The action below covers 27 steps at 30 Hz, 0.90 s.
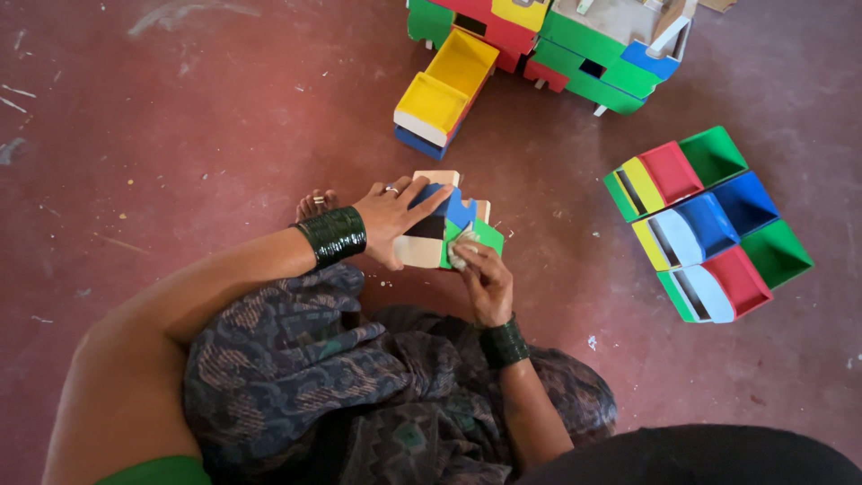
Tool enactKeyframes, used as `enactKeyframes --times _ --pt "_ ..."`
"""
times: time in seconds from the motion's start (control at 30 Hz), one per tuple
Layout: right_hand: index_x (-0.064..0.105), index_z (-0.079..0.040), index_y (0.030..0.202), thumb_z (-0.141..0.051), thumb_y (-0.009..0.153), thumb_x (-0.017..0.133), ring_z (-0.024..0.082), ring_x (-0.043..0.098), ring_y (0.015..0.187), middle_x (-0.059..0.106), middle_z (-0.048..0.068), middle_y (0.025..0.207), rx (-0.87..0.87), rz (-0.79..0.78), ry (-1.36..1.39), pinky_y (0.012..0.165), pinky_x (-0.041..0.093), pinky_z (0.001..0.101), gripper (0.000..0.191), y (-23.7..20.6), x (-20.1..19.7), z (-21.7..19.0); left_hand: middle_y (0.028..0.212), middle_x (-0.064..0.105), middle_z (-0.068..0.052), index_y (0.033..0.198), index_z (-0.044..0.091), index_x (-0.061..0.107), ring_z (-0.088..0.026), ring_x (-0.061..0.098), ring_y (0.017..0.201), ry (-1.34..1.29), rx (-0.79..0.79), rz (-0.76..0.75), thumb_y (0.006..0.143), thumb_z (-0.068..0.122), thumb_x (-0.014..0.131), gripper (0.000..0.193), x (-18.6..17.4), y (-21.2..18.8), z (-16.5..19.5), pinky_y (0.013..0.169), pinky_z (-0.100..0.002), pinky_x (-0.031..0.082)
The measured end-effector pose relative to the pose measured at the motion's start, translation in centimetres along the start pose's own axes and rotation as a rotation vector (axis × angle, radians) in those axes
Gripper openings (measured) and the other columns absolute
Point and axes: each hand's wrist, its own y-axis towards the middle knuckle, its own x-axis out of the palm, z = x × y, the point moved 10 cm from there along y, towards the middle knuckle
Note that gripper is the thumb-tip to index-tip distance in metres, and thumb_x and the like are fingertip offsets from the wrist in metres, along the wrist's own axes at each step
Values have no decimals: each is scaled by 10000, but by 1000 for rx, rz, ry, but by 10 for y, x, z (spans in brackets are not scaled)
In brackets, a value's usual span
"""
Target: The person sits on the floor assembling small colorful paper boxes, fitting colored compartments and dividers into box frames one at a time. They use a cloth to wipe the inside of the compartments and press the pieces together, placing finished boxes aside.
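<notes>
Over the patterned lap [314, 377], the left hand [395, 220] lies spread on the painted toy box [444, 232], the right hand's [480, 278] grip seemingly pinching a small pale scrap.

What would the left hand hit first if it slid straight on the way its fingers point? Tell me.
The left hand lies flat on the small painted wooden toy, fingers pointing right and slightly up. Past the toy's edge comes bare red floor; farther along, probably the group of three painted toys, though depth is unclear.
</notes>
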Motion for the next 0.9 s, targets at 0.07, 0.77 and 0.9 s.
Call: enactKeyframes --times 0.07,0.77,0.9 --pt "703 0 1198 148 923 589 237 623 1222 640 146 1293 -47 -6 68 1041 513 332 332 -5 0 -4 1554 261 -287 1589 238 -26 -522 350 1388 13 11 -1 435 425 995 1552 -2 0 2 991 -653 404" --pt "671 6 1046 194 865 528 219 638 1147 637 118 1223 -122 170 -25 965 540 342 298 7 -31 14 1571 285 -215 1598 281 8 -462 367 1402 32 82 -12 412 413 998 1551 -5 1 13 986 -607 414" --pt "657 -33 938 137 865 547 217 692 972 677 117 1112 11 251 -218 833 577 324 215 8 -42 42 1588 264 -210 1602 292 1 -464 346 1417 32 82 -39 417 404 1001 1555 -4 2 14 1000 -608 401"
